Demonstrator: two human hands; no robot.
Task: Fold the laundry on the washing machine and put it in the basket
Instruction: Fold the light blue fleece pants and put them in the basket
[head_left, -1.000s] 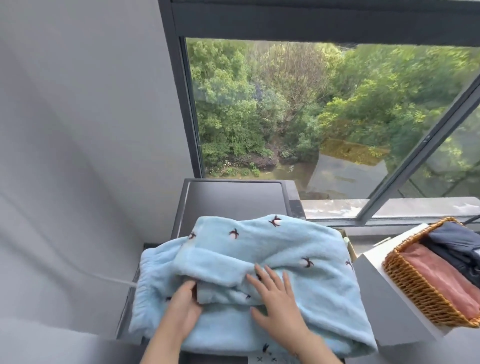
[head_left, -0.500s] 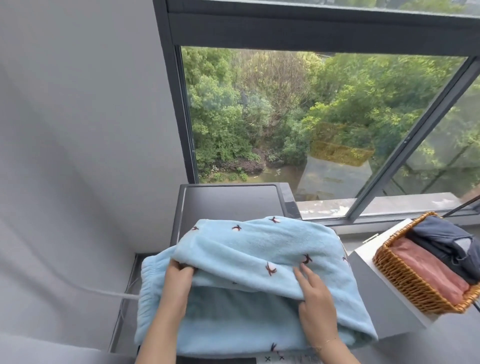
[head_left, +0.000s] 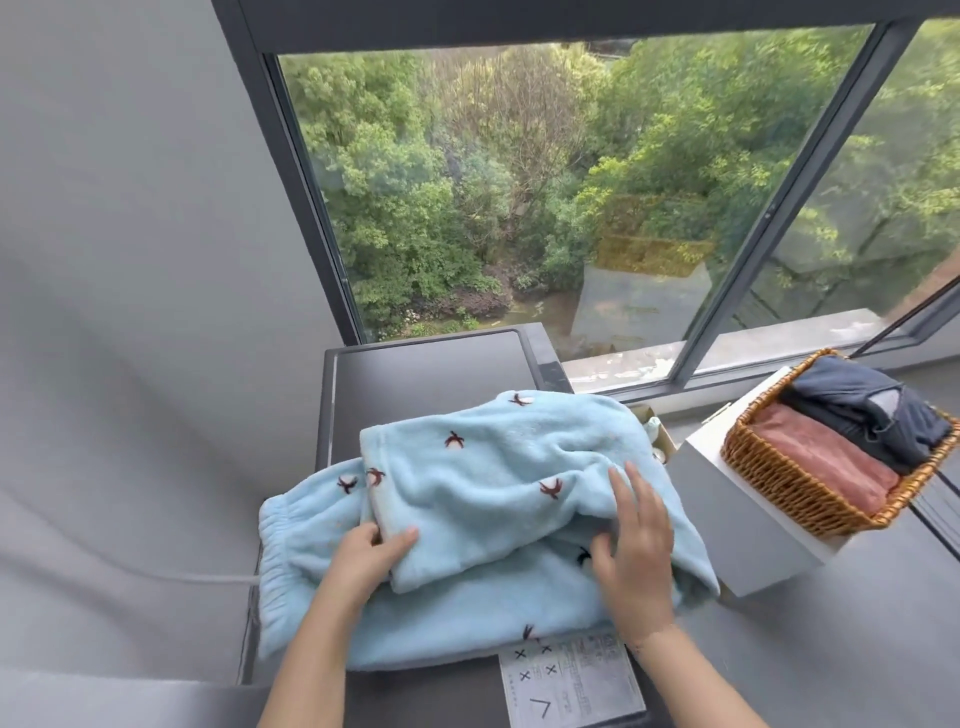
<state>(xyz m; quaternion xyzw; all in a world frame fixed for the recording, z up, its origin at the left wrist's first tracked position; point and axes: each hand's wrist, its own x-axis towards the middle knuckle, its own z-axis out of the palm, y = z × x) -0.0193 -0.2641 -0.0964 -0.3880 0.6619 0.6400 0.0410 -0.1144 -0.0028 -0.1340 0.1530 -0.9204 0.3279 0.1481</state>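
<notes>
Item: pale-blue fleece garment w/ small dark bird motifs (head_left: 483, 499), part-folded, on dark grey washing machine top (head_left: 426, 364), overhanging its left edge. Left hand (head_left: 366, 558) pinches the folded flap's near-left corner; right hand (head_left: 636, 540) lies flat, fingers straight, on the fold nr the right edge. Woven wicker basket (head_left: 795, 483), w/ pink and navy folded items, on white box (head_left: 748, 530) to the right, well apart.

Bright, soft daylight through window (head_left: 545, 197); wide-angle bending at edges; focus sharp.
</notes>
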